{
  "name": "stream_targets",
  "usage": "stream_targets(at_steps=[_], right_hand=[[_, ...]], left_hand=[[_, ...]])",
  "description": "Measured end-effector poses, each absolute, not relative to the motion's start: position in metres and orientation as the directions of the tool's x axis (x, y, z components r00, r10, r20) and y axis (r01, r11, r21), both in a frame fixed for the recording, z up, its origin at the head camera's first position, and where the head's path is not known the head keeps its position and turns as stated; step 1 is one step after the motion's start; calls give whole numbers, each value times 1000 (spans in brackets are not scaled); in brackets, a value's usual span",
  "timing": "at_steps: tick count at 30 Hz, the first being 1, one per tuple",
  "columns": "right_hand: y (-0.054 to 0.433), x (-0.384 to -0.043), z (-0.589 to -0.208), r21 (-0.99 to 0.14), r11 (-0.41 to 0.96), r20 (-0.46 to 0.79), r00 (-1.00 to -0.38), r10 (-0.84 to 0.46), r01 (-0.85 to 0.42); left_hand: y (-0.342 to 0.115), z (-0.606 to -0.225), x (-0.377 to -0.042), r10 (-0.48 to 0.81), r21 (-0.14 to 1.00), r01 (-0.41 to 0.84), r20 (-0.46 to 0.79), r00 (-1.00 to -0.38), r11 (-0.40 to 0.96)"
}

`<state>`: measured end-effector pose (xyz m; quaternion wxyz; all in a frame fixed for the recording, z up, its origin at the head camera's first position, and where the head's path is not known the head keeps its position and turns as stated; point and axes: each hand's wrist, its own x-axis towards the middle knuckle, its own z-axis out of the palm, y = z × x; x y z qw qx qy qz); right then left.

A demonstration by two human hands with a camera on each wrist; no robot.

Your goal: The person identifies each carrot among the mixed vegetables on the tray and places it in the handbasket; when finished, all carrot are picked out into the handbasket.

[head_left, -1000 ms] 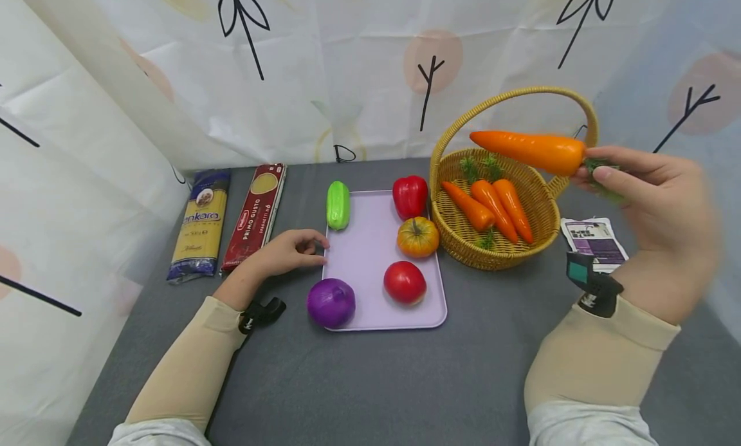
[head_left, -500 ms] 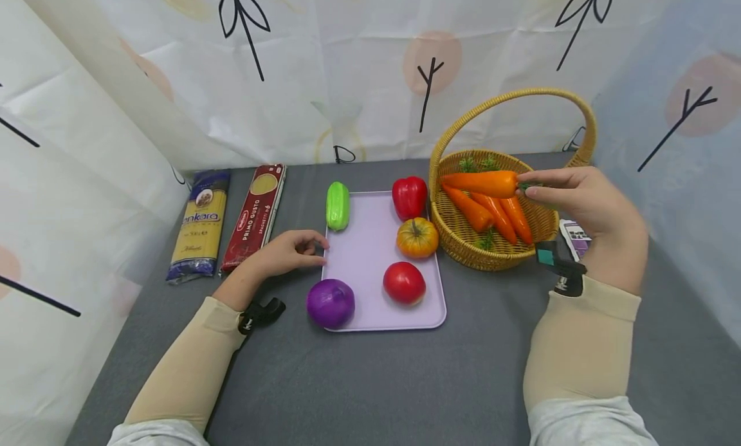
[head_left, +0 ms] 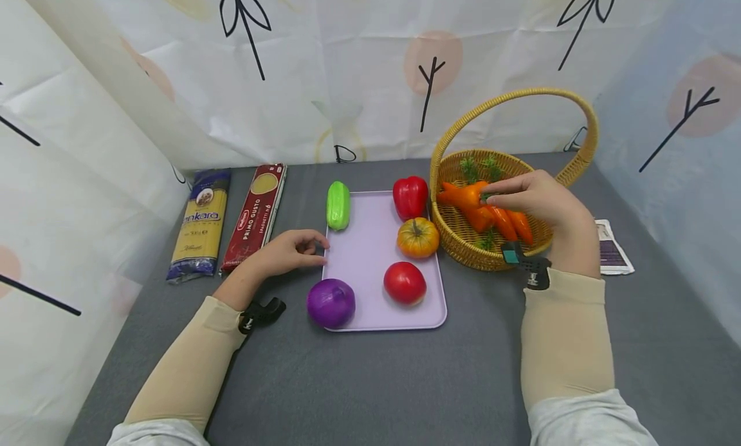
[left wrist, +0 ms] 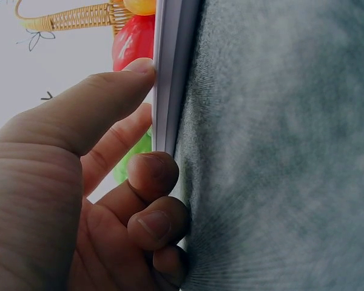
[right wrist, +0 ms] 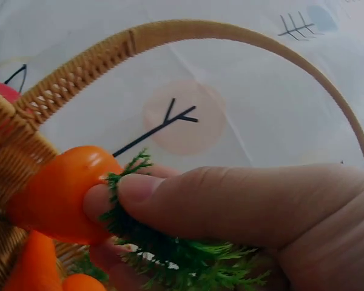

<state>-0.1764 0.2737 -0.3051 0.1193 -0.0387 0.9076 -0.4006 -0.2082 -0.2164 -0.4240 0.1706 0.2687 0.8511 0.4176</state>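
Observation:
My right hand (head_left: 535, 198) pinches an orange carrot (right wrist: 67, 194) by its green leafy top (right wrist: 182, 254), between thumb and fingers. This carrot lies over several other carrots (head_left: 506, 224) inside a yellow wicker basket (head_left: 486, 262), its tip towards the basket's left wall. My left hand (head_left: 286, 251) rests at the left edge of a pale lilac tray (head_left: 365, 253). In the left wrist view, its thumb (left wrist: 106, 103) touches the tray's rim and the other fingers are loosely bent beside it.
On the tray are a green cucumber-like vegetable (head_left: 338, 205), red pepper (head_left: 410, 197), small orange pumpkin (head_left: 417, 237), tomato (head_left: 404, 283) and purple onion-like ball (head_left: 330, 303). Two pasta packs, yellow (head_left: 199, 227) and red (head_left: 253, 217), lie left. A packet (head_left: 615, 250) lies right of the basket.
My right hand has moved left and down with the carrot, from above the basket's right side into the basket over the other carrots. My left hand has stayed at the tray's edge.

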Motion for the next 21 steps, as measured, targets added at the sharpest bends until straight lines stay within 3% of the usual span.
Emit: stream_targets(at_steps=[5, 10, 21], right_hand=[[262, -180, -312, -746, 666, -228, -941, -250, 4], [254, -185, -317, -665, 745, -290, -899, -328, -57], [252, -184, -318, -595, 803, -374, -875, -307, -27]], left_hand=[[-216, -422, -208, 604, 802, 317, -67, -794, 506], [-215, -422, -209, 612, 797, 332, -59, -789, 504], [-212, -422, -210, 616, 797, 333, -62, -785, 504]])
